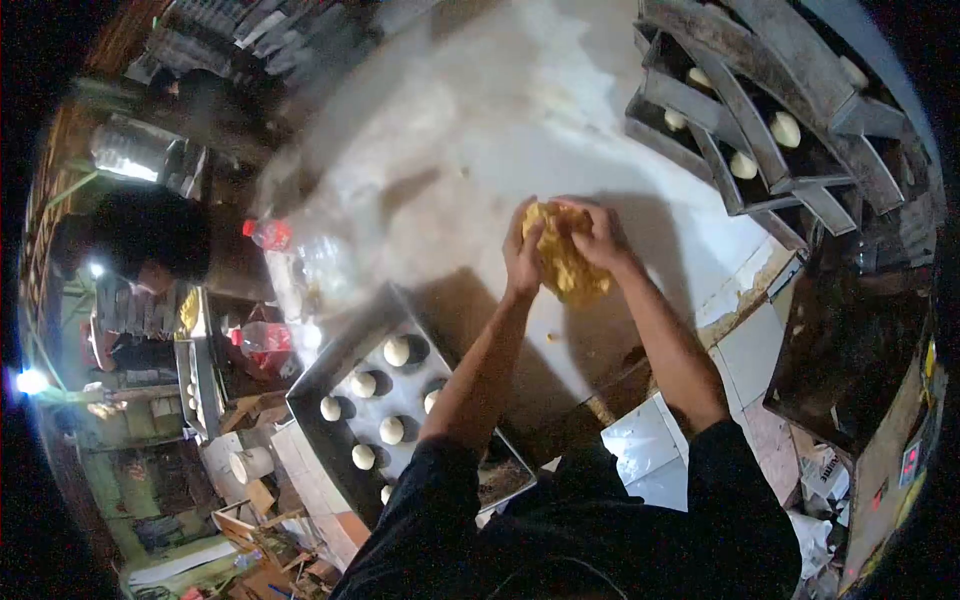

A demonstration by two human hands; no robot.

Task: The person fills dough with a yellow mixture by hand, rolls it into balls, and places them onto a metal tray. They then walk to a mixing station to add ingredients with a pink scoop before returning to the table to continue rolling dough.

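A lumpy yellow mass [568,262] is held between my two hands, above the pale work table [480,210]. My left hand [522,250] presses on its left side with curved fingers. My right hand [598,238] wraps over its top and right side. A few small yellow crumbs lie on the table below. To the left of my forearms, a metal tray [330,375] holds several round white dough balls [364,384], spaced apart. Part of this tray is hidden behind my left arm.
Metal pans [700,105] with dough pieces are stacked at the upper right. Clear plastic bottles with red caps [268,235] are at the table's left. A dark box [850,350] is at the right. Another person [130,235] is partly visible at the far left.
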